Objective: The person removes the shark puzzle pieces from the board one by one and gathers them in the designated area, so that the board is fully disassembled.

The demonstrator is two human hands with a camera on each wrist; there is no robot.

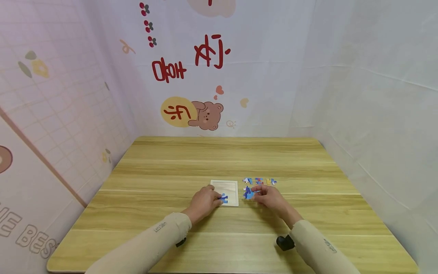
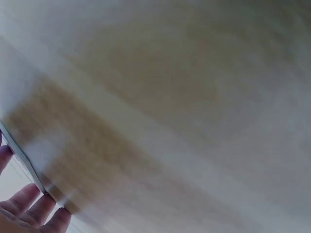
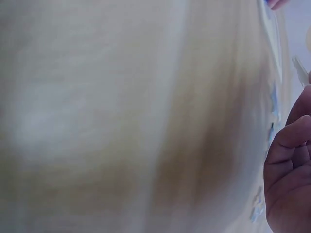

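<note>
A square, pale wooden puzzle tray (image 1: pixel 232 186) lies on the table. My left hand (image 1: pixel 204 201) is at its left side, thumb and forefinger at a blue-and-white jigsaw piece (image 1: pixel 224 198) in the lower part of the tray. In the left wrist view other fingers (image 2: pixel 36 204) rest along a pale edge. To the right of the tray, my right hand (image 1: pixel 272 198) pinches a jigsaw piece (image 3: pixel 300 69), seen nearly edge-on in the right wrist view. Just left of its fingertips is a blue jigsaw piece (image 1: pixel 248 193).
Behind the right hand are several more jigsaw pieces, among them a blue-white one (image 1: pixel 248 180), a red-and-blue one (image 1: pixel 259 180) and a yellow-and-blue one (image 1: pixel 271 181). The wooden table (image 1: pixel 171 160) meets printed cloth walls (image 1: pixel 267 76) at the back and sides.
</note>
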